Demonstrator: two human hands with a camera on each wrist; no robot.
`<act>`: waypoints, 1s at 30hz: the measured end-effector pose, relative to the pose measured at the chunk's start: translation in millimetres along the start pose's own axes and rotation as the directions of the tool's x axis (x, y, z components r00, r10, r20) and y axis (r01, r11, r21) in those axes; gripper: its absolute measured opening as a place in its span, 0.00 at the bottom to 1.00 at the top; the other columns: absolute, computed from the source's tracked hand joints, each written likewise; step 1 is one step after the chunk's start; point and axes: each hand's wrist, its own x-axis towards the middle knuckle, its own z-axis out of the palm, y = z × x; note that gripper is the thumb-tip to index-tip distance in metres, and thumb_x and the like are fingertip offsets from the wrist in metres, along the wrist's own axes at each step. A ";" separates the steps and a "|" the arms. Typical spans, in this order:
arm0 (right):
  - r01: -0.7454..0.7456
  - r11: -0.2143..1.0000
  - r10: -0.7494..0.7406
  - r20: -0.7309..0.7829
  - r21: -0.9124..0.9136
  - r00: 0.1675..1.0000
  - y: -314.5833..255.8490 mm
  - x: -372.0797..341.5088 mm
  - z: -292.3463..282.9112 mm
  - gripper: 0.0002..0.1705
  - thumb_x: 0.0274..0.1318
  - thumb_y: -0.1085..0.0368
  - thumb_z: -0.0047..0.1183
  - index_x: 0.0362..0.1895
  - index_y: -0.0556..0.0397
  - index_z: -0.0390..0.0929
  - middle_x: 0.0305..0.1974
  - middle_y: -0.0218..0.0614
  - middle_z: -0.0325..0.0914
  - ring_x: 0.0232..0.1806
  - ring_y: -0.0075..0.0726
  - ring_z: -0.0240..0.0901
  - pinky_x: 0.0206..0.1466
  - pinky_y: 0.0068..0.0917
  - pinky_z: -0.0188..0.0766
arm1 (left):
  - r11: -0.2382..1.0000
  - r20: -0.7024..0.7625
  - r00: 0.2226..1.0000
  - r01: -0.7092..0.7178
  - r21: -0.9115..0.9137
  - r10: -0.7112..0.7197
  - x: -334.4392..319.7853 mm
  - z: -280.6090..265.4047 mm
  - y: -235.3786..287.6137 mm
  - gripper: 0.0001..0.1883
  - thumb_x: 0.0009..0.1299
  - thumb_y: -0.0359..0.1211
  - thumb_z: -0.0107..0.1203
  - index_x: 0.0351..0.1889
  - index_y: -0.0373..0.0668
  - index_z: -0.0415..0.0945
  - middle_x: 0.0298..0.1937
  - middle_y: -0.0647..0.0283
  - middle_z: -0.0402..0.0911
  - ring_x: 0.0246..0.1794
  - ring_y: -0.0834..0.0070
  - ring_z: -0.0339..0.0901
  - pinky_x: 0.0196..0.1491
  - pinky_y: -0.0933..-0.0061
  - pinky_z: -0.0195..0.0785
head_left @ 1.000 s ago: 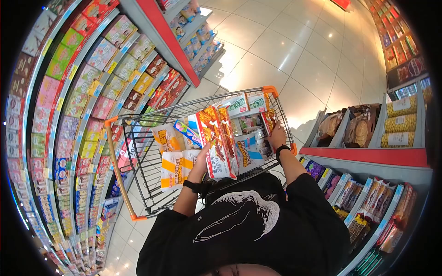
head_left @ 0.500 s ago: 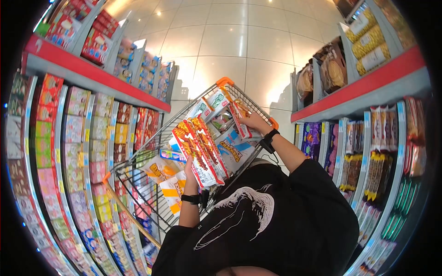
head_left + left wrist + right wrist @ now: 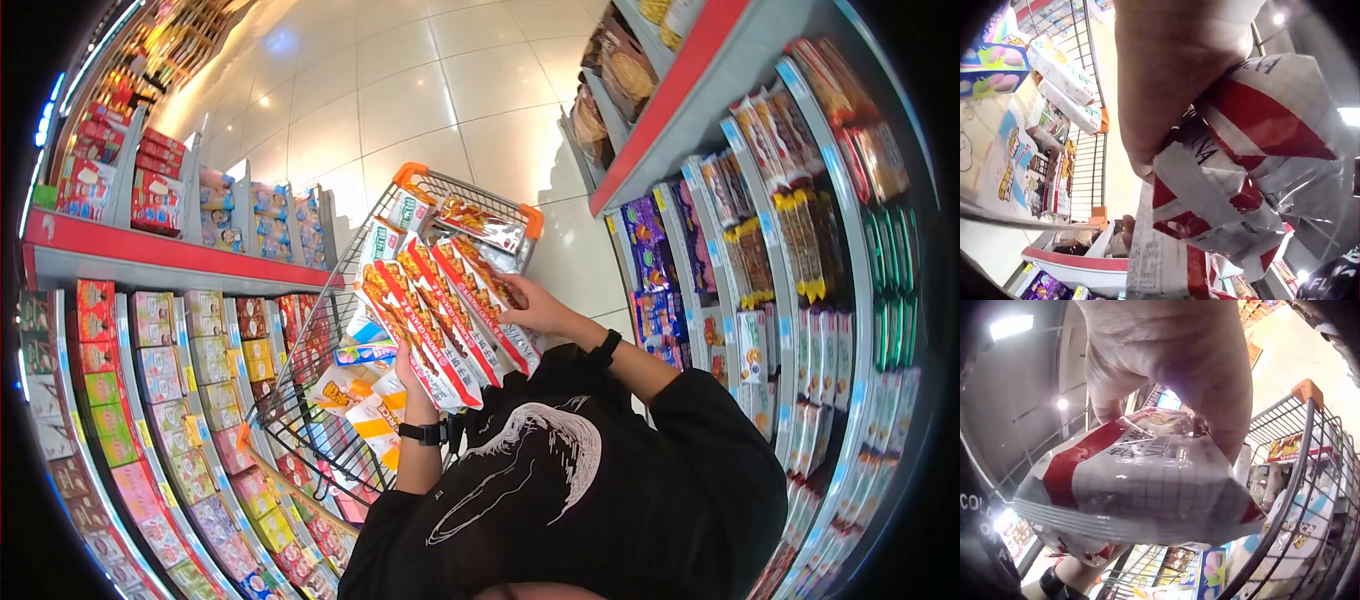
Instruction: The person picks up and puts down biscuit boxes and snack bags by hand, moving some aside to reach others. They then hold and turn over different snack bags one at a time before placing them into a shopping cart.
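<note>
The left hand [image 3: 412,378] grips two long red and white snack packs [image 3: 432,318] over the cart [image 3: 411,173], at their 7 o'clock. The right hand [image 3: 543,308] pinches a third pack [image 3: 480,297] just beside them, at 3 o'clock. White and green packs [image 3: 382,245] sit inside, at 11 o'clock.

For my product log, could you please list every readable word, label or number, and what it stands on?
"KHONG GUAN": red-and-white packets.
"NA", cut off: a packet's end.
"FL", cut off: black shirt.
"COL", cut off: black shirt.
Too small or blurred: all else, including bags, shelved boxes.
</note>
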 end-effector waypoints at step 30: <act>0.042 0.944 -0.291 -0.760 -0.328 0.581 -9.1 -370.4 80.8 0.37 0.50 0.71 0.57 0.62 0.56 0.51 0.54 0.47 0.62 0.59 0.38 0.62 0.60 0.30 0.61 | 0.800 0.342 0.737 0.446 0.401 -0.583 -190.8 27.6 -148.0 0.32 0.70 0.52 0.37 0.63 0.37 0.60 0.59 0.51 0.70 0.55 0.59 0.71 0.59 0.60 0.64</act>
